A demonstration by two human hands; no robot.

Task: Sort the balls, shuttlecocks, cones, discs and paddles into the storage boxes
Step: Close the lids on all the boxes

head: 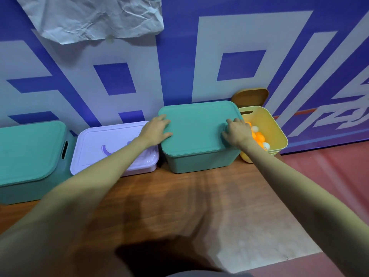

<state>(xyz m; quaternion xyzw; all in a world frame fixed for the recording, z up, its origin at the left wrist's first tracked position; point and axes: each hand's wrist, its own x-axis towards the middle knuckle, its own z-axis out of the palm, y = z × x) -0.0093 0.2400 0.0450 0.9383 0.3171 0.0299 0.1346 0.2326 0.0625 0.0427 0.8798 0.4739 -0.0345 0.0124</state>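
Observation:
A teal storage box [201, 160] stands against the wall with its teal lid [196, 126] on top. My left hand [156, 129] lies on the lid's left edge, fingers spread over it. My right hand [236, 131] rests on the lid's right edge, fingers bent over the rim. To the right stands an open yellow box [279, 134] holding several orange and white balls [259, 137]. Its yellow lid [250, 96] leans on the wall behind it.
A closed lilac box [95, 144] with a handle sits left of the teal one, and a second closed teal box [30, 152] stands at the far left. All rest on a wooden surface [199, 206]. Red floor [329, 168] lies to the right. Crumpled paper [93, 17] hangs on the blue wall.

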